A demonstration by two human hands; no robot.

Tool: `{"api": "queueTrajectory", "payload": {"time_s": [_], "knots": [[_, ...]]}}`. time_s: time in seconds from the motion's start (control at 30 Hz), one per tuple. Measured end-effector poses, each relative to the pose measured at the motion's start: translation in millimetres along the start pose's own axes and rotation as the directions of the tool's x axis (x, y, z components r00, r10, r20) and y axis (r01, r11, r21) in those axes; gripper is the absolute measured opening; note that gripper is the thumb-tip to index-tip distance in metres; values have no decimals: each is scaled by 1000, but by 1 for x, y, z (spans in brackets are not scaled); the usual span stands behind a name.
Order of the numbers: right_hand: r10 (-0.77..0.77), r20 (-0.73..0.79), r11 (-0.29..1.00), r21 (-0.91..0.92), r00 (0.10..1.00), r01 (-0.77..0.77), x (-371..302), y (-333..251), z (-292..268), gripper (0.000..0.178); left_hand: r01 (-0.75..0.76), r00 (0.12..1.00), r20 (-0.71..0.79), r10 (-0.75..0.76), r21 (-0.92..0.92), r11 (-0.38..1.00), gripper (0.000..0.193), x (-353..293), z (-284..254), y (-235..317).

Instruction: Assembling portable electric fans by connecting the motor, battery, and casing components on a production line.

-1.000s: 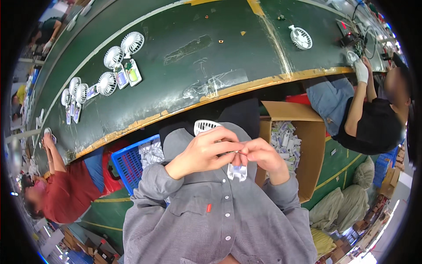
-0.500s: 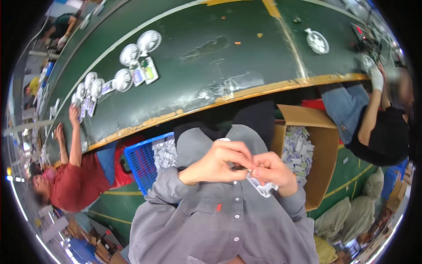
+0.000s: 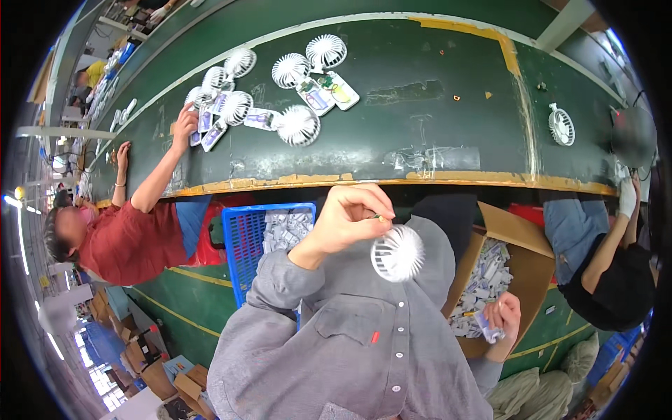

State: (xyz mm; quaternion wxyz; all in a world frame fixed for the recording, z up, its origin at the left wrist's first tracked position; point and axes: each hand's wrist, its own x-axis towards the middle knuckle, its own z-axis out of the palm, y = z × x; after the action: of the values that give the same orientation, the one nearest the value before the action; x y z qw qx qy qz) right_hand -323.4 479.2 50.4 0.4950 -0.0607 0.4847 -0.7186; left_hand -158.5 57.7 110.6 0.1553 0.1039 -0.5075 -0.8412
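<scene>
My left hand (image 3: 348,219) is raised near the table's front edge, thumb and fingers pinched together. Just below its fingertips hangs a white fan head (image 3: 397,253) with a round ribbed cage. A tiny green and orange bit shows at the pinch, too small to make out. Off to the right, my right hand (image 3: 505,316) is beside the near part of a cardboard box (image 3: 519,297). Its fingers are curled round a small white and pale purple casing piece (image 3: 488,326). Many similar pieces (image 3: 483,276) fill the box.
White fans with open handles (image 3: 299,126) lie on the green table (image 3: 392,63). A single fan (image 3: 561,126) lies further right. A blue crate (image 3: 240,245) holds white parts. One person in red (image 3: 143,238) reaches for fans at left; another in black (image 3: 612,280) works at right.
My hands have parted: the left is higher with the fan head hanging from it, the right has gone rightward to the box. The whole view has turned, shifting the table rightward.
</scene>
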Motion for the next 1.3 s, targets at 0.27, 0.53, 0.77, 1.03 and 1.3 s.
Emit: {"api": "queueTrajectory", "payload": {"time_s": [0.27, 0.53, 0.77, 1.03, 1.3], "knots": [[-275, -485, 618, -751, 830, -234, 45, 64, 5, 69, -140, 988, 67, 142, -34, 990, 16, 19, 8, -5], [-577, 130, 727, -369, 806, 580, 121, 36, 174, 114, 63, 973, 212, 95, -631, 773, 18, 35, 79, -12], [-627, 91, 708, -346, 774, 615, 133, 0, 189, 118, -204, 975, -168, 145, -416, 886, 18, 37, 37, 4], [-495, -133, 849, 138, 859, 510, 133, -22, 198, 72, -318, 894, -379, 238, -164, 934, 23, 34, 84, -48], [-556, -106, 666, 537, 824, 518, 147, -45, 127, 86, -237, 812, 2, 584, 915, 326, 53, 51, 13, -26]]}}
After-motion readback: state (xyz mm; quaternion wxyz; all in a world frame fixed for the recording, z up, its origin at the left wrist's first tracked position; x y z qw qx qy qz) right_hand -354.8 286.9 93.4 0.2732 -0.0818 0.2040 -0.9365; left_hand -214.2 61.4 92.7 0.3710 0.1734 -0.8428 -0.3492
